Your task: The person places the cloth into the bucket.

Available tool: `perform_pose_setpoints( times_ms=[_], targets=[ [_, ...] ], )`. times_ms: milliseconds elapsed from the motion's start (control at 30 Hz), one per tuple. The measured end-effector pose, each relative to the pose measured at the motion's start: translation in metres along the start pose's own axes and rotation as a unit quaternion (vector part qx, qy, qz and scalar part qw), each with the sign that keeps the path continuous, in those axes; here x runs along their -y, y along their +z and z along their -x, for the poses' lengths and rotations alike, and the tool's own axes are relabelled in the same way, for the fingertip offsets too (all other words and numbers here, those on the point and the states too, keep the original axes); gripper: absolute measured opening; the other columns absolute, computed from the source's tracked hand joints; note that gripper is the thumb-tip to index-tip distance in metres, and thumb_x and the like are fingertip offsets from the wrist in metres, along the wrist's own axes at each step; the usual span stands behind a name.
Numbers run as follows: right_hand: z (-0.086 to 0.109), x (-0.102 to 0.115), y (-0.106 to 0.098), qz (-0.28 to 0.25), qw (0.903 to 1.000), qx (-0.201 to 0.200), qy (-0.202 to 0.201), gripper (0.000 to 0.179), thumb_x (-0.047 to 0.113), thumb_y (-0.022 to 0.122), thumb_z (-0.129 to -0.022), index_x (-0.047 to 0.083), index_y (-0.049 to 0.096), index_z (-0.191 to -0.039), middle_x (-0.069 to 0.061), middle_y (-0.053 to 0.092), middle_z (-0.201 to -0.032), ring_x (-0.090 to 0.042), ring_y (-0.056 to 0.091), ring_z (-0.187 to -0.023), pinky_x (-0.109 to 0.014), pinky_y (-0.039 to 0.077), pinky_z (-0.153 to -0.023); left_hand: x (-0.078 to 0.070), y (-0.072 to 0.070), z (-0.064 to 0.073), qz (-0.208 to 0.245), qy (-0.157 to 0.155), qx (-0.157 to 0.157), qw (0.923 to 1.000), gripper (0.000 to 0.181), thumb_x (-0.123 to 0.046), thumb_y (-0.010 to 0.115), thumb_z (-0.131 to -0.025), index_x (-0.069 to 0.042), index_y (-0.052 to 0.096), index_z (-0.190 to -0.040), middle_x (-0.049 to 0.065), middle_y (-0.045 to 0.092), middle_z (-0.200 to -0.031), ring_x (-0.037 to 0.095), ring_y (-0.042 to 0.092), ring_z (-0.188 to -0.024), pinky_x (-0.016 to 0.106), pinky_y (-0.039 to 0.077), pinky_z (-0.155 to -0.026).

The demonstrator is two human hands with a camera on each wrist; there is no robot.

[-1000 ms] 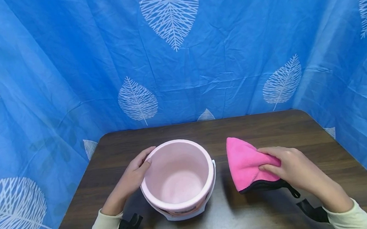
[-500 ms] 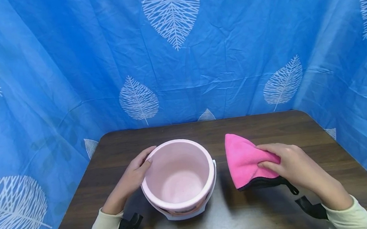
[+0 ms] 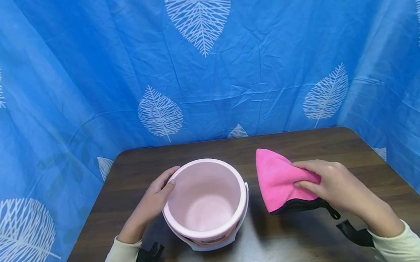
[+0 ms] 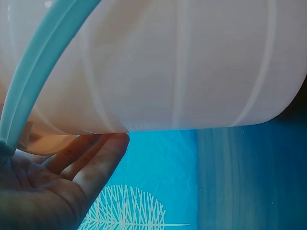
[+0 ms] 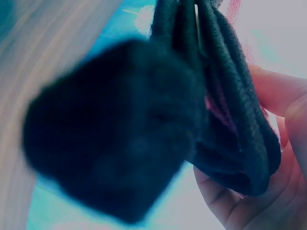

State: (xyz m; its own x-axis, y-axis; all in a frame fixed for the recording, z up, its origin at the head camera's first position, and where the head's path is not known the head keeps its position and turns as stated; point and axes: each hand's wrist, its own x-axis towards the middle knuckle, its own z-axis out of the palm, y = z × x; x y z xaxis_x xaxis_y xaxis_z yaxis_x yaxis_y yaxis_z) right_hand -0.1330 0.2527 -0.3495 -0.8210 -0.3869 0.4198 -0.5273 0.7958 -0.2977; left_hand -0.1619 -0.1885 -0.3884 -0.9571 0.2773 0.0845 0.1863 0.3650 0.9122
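A pale pink bucket (image 3: pixel 205 205) stands upright on the table, and its open mouth shows a bare inside. My left hand (image 3: pixel 152 201) grips its left rim, thumb over the edge and fingers along the outer wall. In the left wrist view those fingers (image 4: pixel 98 158) lie against the bucket wall beside the bucket's handle (image 4: pixel 41 67). To the right of the bucket, my right hand (image 3: pixel 334 181) pinches a folded pink cloth (image 3: pixel 276 179) with black edging and a small black loop, held above the table. Its layered black edges (image 5: pixel 235 105) show close up in the right wrist view.
The dark wooden table (image 3: pixel 233 147) has rounded far corners. A blue curtain (image 3: pixel 263 52) with white leaf prints hangs behind it and along both sides. Black straps are on both wrists.
My right hand has raised the pink cloth slightly and moved it a little away from me. The left hand and bucket have stayed nearly still.
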Motion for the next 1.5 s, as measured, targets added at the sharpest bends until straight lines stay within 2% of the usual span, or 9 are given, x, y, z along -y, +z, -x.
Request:
perform_pose_setpoints(
  times_ms=[700, 1200, 1500],
  targets=[
    [-0.008, 0.009, -0.006, 0.008, 0.9989, -0.031, -0.034, 0.054, 0.012, 0.095, -0.068, 0.009, 0.074, -0.119, -0.004, 0.075, -0.101, -0.012, 0.064, -0.078, -0.034, 0.058, -0.065, 0.002, -0.001, -0.002, -0.004, 0.006, -0.002, 1.0, 0.045, -0.011, 0.041, -0.108, -0.001, 0.039, -0.152, 0.021, 0.045, -0.151, 0.038, 0.051, -0.131, 0.051, 0.045, -0.106],
    [-0.018, 0.02, -0.01, 0.013, 0.9949, -0.056, -0.082, 0.054, 0.009, 0.095, -0.065, 0.01, 0.076, -0.116, -0.002, 0.075, -0.101, -0.017, 0.071, -0.084, -0.041, 0.06, -0.069, 0.001, -0.001, -0.001, -0.007, 0.003, -0.006, 1.0, 0.045, -0.012, 0.041, -0.108, -0.002, 0.04, -0.152, 0.021, 0.046, -0.151, 0.038, 0.052, -0.13, 0.051, 0.045, -0.105],
    [-0.024, 0.03, -0.016, 0.008, 0.994, -0.049, -0.097, 0.056, 0.007, 0.095, -0.065, 0.008, 0.075, -0.117, -0.006, 0.075, -0.104, -0.023, 0.072, -0.09, -0.045, 0.061, -0.073, 0.0, 0.0, 0.0, -0.005, 0.005, -0.004, 1.0, 0.045, -0.012, 0.042, -0.108, -0.002, 0.04, -0.152, 0.021, 0.046, -0.15, 0.038, 0.053, -0.129, 0.051, 0.046, -0.104]
  ],
)
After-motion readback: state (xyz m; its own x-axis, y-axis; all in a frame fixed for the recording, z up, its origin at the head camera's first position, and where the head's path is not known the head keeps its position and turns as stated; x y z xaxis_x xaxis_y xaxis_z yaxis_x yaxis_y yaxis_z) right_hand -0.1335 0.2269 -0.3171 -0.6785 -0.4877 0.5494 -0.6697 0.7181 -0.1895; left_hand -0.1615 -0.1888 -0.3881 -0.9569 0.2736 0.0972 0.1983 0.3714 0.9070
